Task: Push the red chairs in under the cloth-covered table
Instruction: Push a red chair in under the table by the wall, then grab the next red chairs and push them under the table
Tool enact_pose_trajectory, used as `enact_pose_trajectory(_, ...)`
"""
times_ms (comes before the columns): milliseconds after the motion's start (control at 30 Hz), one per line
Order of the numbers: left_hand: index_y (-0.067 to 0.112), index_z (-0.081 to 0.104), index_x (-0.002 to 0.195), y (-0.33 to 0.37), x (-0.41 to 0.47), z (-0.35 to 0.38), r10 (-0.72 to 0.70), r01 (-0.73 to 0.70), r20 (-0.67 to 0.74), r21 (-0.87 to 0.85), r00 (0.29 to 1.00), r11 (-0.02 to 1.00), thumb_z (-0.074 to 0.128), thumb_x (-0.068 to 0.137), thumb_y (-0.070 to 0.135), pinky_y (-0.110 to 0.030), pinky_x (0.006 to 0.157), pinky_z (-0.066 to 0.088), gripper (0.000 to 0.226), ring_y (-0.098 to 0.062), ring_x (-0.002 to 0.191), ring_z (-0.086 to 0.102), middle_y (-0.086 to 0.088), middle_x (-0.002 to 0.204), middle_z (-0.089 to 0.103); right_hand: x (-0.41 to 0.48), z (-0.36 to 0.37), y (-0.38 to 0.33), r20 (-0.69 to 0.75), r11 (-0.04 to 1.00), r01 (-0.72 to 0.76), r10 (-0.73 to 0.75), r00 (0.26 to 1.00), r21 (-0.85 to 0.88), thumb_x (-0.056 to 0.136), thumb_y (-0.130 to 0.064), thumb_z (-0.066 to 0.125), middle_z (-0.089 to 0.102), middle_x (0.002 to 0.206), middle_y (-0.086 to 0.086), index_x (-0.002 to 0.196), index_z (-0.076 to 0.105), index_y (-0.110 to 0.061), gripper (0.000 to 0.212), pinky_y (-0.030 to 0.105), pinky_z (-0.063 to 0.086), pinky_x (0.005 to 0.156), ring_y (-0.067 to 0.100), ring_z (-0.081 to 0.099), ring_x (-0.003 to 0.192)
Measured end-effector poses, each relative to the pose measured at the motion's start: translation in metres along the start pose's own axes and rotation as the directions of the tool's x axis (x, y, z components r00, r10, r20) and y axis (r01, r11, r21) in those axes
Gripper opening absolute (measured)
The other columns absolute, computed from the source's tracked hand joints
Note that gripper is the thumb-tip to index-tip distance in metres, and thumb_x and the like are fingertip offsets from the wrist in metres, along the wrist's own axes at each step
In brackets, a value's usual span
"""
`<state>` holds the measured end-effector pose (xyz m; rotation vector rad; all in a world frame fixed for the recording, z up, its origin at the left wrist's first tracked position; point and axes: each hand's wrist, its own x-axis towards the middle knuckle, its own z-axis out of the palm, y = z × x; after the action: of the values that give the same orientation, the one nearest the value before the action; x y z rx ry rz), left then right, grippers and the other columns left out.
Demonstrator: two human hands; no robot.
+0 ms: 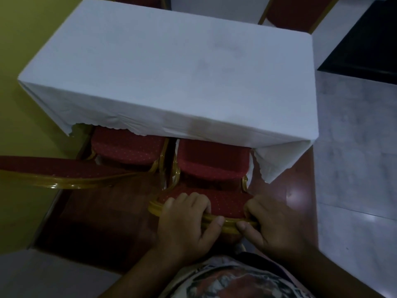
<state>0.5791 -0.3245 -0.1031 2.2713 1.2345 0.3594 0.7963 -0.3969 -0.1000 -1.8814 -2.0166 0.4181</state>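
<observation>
White cloth drapes the table (167,67), and both hands, left hand (187,220) and right hand (272,224), clamp the right chair's (212,160) backrest (227,204), seat partly under: next, a straight shove forward.

The table (171,67) is a long rectangle draped in a white cloth that hangs down its sides, the hem lifted along the near edge. Two red chairs with small dotted upholstery and gold frames face it at that near edge, side by side. The left chair (126,147) has its seat partly under the cloth. The right chair (211,160) sits likewise, its seat front under the hem and its gold-rimmed backrest nearest the camera.
</observation>
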Motion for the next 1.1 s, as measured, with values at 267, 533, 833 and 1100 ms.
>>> enact_pose_trajectory(267, 0.032, 0.055, 0.130, 0.054, 0.047, -0.008, 0.082, -0.087, 0.152, 0.030, 0.985, 0.996, 0.031, 0.097, 0.066, -0.039, 0.106, 0.038, 0.052, -0.008, 0.126, 0.050, 0.016, 0.126, 0.060, -0.006, -0.044, 0.042, -0.044, 0.989, -0.148, 0.148, 0.988, -0.003, 0.095, -0.066, 0.038, 0.051, 0.101, -0.025, 0.110, 0.057, -0.037, 0.037, 0.030, 0.036, 0.076, -0.001, 0.046, 0.092)
enact_pose_trajectory(533, 0.024, 0.060, 0.121, 0.201, 0.143, 0.054, 0.198, -0.198, 0.020, 0.023, 0.980, 0.980, 0.042, 0.098, 0.056, -0.030, 0.105, 0.037, 0.044, -0.011, 0.115, 0.054, 0.010, 0.118, 0.062, -0.038, -0.149, 0.195, -0.246, 0.925, -0.361, 0.324, 0.913, -0.120, 0.084, -0.050, 0.067, 0.062, 0.128, 0.000, 0.125, 0.064, -0.024, 0.049, 0.035, 0.045, 0.086, 0.021, 0.056, 0.118)
enact_pose_trajectory(833, 0.025, 0.049, 0.145, 0.364, 0.252, 0.141, 0.093, -0.090, -0.051, 0.053, 0.994, 0.995, 0.028, 0.092, 0.071, -0.043, 0.124, 0.015, 0.073, -0.020, 0.151, 0.029, 0.003, 0.157, 0.046, -0.066, -0.274, 0.364, -0.150, 0.885, -0.417, 0.392, 0.907, -0.206, 0.089, -0.066, 0.052, 0.040, 0.157, -0.001, 0.148, 0.044, -0.030, 0.070, 0.046, 0.035, 0.113, 0.018, 0.035, 0.144)
enact_pose_trajectory(1100, 0.032, 0.038, 0.152, 0.405, 0.375, 0.171, -0.004, 0.010, -0.058, 0.114, 0.998, 0.993, 0.026, 0.089, 0.075, -0.051, 0.126, 0.015, 0.077, -0.022, 0.154, 0.025, 0.004, 0.164, 0.036, 0.019, -0.329, 0.477, -0.195, 0.902, -0.400, 0.369, 0.909, -0.160, 0.088, -0.069, 0.048, 0.041, 0.157, 0.002, 0.149, 0.043, -0.028, 0.073, 0.051, 0.035, 0.113, 0.021, 0.035, 0.144)
